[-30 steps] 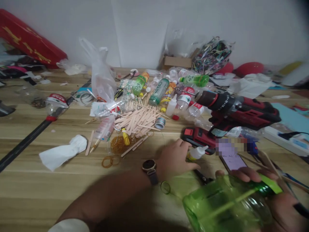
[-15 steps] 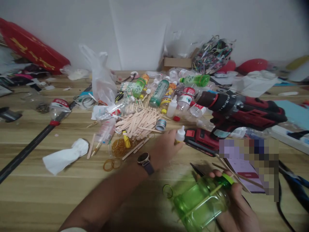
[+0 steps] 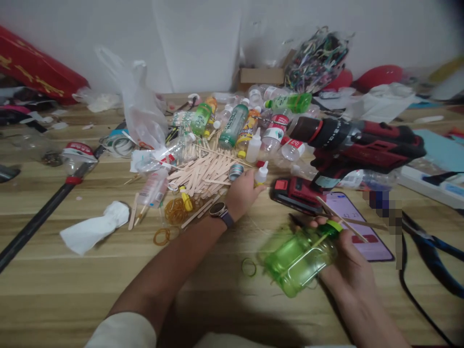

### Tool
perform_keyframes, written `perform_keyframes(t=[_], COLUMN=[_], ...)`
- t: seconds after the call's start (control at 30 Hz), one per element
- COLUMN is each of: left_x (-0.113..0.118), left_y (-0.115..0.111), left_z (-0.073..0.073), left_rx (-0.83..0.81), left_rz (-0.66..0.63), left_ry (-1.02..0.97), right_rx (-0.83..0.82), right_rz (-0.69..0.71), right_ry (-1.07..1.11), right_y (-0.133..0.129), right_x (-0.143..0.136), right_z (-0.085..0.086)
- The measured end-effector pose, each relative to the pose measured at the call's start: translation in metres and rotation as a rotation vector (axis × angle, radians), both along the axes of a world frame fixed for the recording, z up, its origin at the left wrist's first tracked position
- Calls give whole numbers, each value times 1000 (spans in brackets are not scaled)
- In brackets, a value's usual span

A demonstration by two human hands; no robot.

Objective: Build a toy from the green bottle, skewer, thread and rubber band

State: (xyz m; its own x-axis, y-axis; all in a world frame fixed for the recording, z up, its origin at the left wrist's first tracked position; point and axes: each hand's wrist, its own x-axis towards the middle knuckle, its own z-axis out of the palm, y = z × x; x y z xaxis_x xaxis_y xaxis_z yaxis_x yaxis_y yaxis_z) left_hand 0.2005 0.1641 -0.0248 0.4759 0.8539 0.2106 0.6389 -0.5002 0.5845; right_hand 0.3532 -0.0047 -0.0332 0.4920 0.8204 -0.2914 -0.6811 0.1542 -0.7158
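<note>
My left hand (image 3: 241,193), with a watch (image 3: 218,210) on its wrist, is closed around a small white nozzle-tipped bottle (image 3: 261,174), just left of the drill's battery. In my right hand (image 3: 350,263) is a green plastic bottle (image 3: 299,266), gripped near its light-green cap and tilted with the cap toward the upper right. A thin wooden stick (image 3: 317,240) runs along this bottle. Left of its lower end lies a green ring (image 3: 249,267) on the table. Beyond my left hand spreads a pile of wooden craft sticks (image 3: 206,169) with a small round tin (image 3: 236,171).
A red-and-black cordless drill (image 3: 355,140) stands at right, near a phone (image 3: 357,222) and pliers (image 3: 431,241). Several plastic bottles (image 3: 235,125) lie at the back. Rubber bands (image 3: 176,211), a crumpled tissue (image 3: 94,227) and a dark rod (image 3: 39,217) are at left.
The view has tipped down a little. My right hand has moved the green bottle farther forward over the table. My left hand, still holding the small white bottle, has shifted slightly forward.
</note>
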Motion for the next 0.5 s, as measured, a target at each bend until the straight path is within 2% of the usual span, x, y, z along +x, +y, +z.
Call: perform_keyframes(t=[0.13,0.27,0.33,0.4,0.47,0.5], left_x=[-35,-77,-92,-102,-108,-110], left_y=[-32,-78,-100,-120,-134,-139], left_z=[14,15,10,2,-8,-13], left_rx=[71,81,84,142,164,154], left_rz=[-45,-226,-367,-587,-763,-812], left_ry=[46,103,109,135,181,197], right_rx=[16,42,73,93,100,107], right_rz=[-46,-108,-142,-164,-171,-171], right_ry=[-33,-78,-127,-182,-210,-208], right_y=[-2,0,1,2,3,4], right_x=[-9,-10,-8,-5,-4,-4], right_z=[13,34,43,50,54,54])
